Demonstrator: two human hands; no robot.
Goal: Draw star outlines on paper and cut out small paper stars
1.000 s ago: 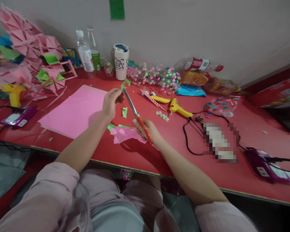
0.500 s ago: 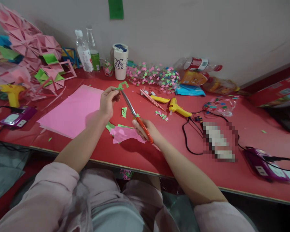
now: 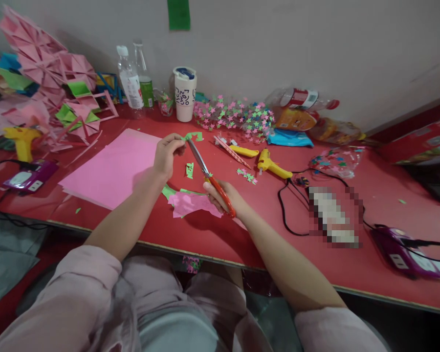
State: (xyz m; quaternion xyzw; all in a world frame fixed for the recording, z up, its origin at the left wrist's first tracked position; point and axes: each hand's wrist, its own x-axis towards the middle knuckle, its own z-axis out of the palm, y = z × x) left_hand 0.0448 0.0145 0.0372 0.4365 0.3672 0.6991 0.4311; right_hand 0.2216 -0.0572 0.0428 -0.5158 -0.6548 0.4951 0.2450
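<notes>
My left hand pinches a small piece of green paper with a ragged, cut-out edge. Orange-handled scissors are in my right hand, their blades pointing up and left so the tips meet the green paper beside my left fingertips. Below the blades a green paper scrap lies on the red table. Nearer to me, pink paper offcuts rest over more green pieces. To the right of the scissors lie small cut green and pink stars.
Pink sheets lie left of my hands. Behind stand a cup and bottles, beside a heap of paper stars. A yellow cutter and a corded glue gun lie to the right. Folded pink paper shapes fill the back left.
The green paper between my left fingers has turned and now spreads farther right past the scissor tips. Both hands keep nearly the same places; the whole view has shifted slightly.
</notes>
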